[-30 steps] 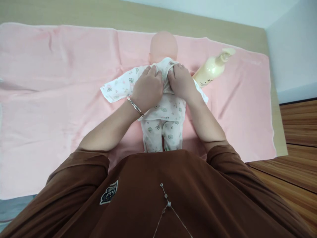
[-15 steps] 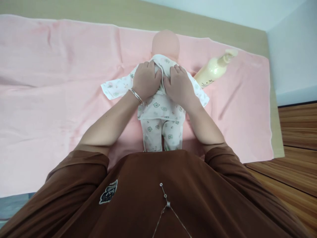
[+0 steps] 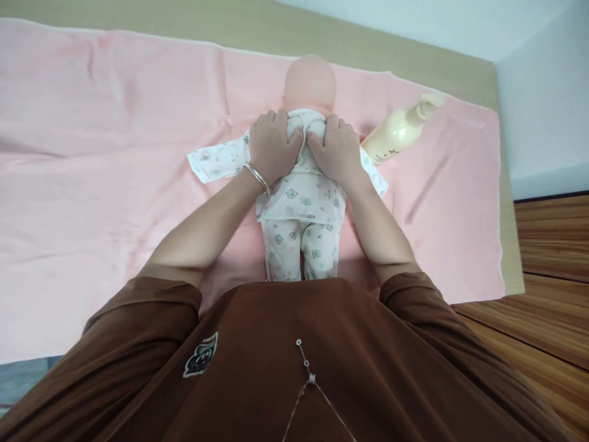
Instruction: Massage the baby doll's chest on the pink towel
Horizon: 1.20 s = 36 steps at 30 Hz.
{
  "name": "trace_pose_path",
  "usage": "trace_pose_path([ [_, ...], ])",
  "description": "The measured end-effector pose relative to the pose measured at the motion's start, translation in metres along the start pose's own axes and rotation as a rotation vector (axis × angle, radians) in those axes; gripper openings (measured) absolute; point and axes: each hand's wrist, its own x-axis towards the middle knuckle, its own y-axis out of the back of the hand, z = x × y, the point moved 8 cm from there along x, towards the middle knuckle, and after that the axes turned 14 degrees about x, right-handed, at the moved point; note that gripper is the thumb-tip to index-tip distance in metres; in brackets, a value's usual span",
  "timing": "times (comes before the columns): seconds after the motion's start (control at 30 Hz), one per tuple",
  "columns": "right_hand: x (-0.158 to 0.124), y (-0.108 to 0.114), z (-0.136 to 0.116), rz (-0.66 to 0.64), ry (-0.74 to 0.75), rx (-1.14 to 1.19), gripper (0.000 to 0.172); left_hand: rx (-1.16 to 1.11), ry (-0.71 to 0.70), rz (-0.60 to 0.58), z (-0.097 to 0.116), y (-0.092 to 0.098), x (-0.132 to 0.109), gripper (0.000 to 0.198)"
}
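A baby doll [image 3: 310, 83] lies with the smooth back of its head up, in a white printed top [image 3: 304, 195] and matching trousers [image 3: 321, 248]. My left hand [image 3: 272, 146] rests on the left side of its upper back, its fingers over the shoulder and its thumb stretched towards the middle. Opposite it, my right hand [image 3: 338, 150] lies on the other shoulder in the same way. Both thumbs point inward near a fold in the cloth, slightly apart. Underneath my palms the cloth is hidden. A sleeve [image 3: 216, 161] spreads out flat to the left.
To the right of the doll, a pale yellow pump bottle [image 3: 399, 132] lies tilted, close to the right sleeve. A pink cloth [image 3: 115, 153] with creases covers most of the wooden table [image 3: 377, 46]. Brown wood-grain panels [image 3: 552, 245] stand at the right.
My right hand has shifted slightly right and outward, widening the gap between my hands. The bunched cloth at the doll's neck now lies lower and flatter.
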Motion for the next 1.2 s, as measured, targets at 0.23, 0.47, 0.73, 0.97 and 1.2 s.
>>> trace_pose_path([
  [0.23, 0.004, -0.001, 0.006, 0.049, -0.048, 0.011, 0.035, -0.029, -0.016, 0.028, -0.006, -0.005, 0.008, 0.018],
  [0.47, -0.004, 0.016, -0.004, 0.001, 0.018, 0.045, 0.022, -0.055, -0.028, 0.087, -0.011, -0.006, 0.009, 0.025],
  [0.73, -0.037, 0.048, -0.047, 0.119, 0.179, 0.008, 0.044, -0.090, -0.010, 0.073, -0.012, -0.007, 0.009, 0.025],
  [0.97, -0.048, 0.018, -0.063, -0.085, 0.242, 0.024, 0.049, -0.120, -0.017, 0.055, -0.011, -0.007, 0.007, 0.026],
  [1.2, -0.038, 0.015, -0.052, 0.043, 0.231, 0.084, 0.050, -0.095, -0.025, 0.083, -0.012, -0.006, 0.008, 0.020],
])
